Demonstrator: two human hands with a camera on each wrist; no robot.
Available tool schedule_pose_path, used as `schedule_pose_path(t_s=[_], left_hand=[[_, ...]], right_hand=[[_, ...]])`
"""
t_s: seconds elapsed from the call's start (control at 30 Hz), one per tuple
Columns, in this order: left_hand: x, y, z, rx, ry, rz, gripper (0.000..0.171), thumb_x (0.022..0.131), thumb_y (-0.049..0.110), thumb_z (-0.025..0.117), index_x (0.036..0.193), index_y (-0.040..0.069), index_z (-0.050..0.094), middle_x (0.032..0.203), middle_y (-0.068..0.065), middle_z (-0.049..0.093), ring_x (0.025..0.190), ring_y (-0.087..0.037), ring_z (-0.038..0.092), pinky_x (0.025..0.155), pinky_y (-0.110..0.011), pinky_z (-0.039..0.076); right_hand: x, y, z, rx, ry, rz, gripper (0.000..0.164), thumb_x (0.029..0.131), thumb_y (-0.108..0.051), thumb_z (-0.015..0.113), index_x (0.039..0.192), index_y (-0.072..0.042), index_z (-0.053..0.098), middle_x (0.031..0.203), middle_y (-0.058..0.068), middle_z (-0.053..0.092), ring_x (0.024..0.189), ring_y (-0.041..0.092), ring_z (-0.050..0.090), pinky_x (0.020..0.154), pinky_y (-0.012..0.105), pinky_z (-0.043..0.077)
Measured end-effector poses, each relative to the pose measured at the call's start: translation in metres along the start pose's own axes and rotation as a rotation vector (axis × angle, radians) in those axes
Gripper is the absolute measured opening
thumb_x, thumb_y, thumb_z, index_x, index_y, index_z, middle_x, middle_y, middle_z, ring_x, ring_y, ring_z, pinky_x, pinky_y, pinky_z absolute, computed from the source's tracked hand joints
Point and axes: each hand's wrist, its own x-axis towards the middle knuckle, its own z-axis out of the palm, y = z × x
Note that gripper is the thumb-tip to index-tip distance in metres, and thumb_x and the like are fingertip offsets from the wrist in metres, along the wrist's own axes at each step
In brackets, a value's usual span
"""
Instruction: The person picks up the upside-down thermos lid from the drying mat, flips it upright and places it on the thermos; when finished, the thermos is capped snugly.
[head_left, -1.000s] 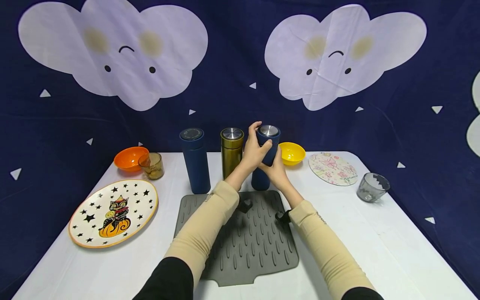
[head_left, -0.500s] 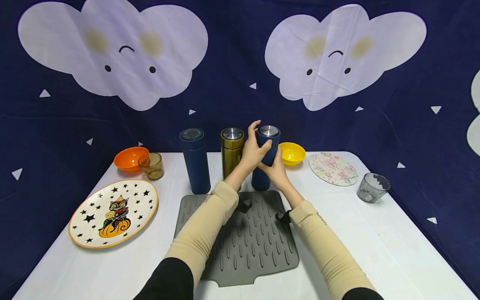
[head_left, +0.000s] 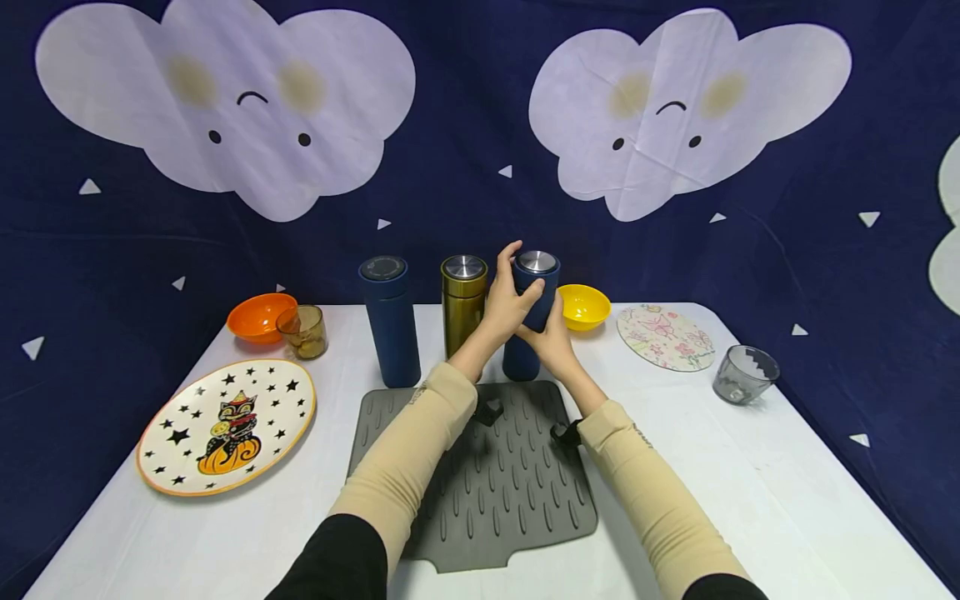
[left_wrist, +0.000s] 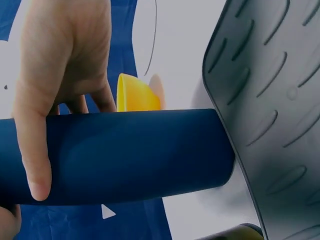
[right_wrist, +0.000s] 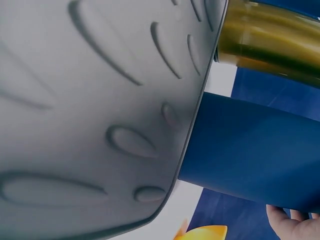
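Observation:
A blue vacuum flask [head_left: 521,358] with a silver lid stands upright behind the grey ridged mat [head_left: 517,492]. My left hand [head_left: 507,304] holds its upper part from the left, thumb across the front and one finger raised beside the lid. Lower down, my right hand [head_left: 552,340] grips the same flask from the right; in the left wrist view the right thumb [left_wrist: 35,160] lies across the flask body. To the left stand a gold flask [head_left: 462,312], partly behind the left hand, and another blue flask [head_left: 392,333] with a dark lid.
At left are an orange bowl [head_left: 258,321], an amber glass [head_left: 306,333] and a star-patterned plate [head_left: 292,400]. Right of the held flask sit a yellow bowl [head_left: 585,308], a flowered round mat [head_left: 667,337] and a grey glass [head_left: 745,375] near the table's right edge.

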Motion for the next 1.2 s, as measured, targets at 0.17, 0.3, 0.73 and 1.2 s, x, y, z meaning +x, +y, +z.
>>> schedule_pose_path(t_s=[0.17,0.3,0.73,1.2], left_hand=[[-0.001,0.002,0.004,0.05,0.033,-0.016,0.076,0.081,0.031,0.069,0.143,0.018,0.026,0.138,-0.011,0.029,0.119,-0.026,0.042,0.098,-0.038,0.039],[0.001,0.002,0.005,0.112,0.089,0.015,0.078,0.078,0.03,0.074,0.14,0.017,0.028,0.133,-0.014,0.036,0.117,-0.025,0.045,0.095,-0.035,0.042],[0.001,0.005,0.007,0.05,0.048,-0.001,0.077,0.08,0.027,0.068,0.142,0.019,0.023,0.139,-0.012,0.026,0.121,-0.028,0.04,0.099,-0.04,0.037],[-0.002,0.005,0.014,0.144,0.28,0.059,0.07,0.073,0.028,0.078,0.13,0.015,0.04,0.122,-0.013,0.052,0.11,-0.025,0.052,0.085,-0.034,0.047]], right_hand=[[-0.001,-0.001,0.0,-0.028,-0.009,0.025,0.091,0.087,-0.007,0.062,0.145,0.001,-0.009,0.151,0.022,0.001,0.14,0.032,0.006,0.112,0.047,0.009],[-0.001,-0.001,0.0,-0.035,-0.005,0.027,0.092,0.087,-0.007,0.062,0.145,0.001,-0.009,0.151,0.022,0.001,0.14,0.032,0.005,0.112,0.047,0.008],[0.0,0.003,0.0,-0.021,-0.002,-0.004,0.09,0.087,-0.006,0.062,0.145,-0.001,-0.006,0.151,0.022,0.006,0.139,0.032,0.011,0.112,0.046,0.012],[0.01,0.032,-0.004,-0.087,0.004,-0.007,0.093,0.085,-0.011,0.066,0.147,-0.006,-0.003,0.151,0.02,0.01,0.139,0.031,0.014,0.112,0.046,0.013]])
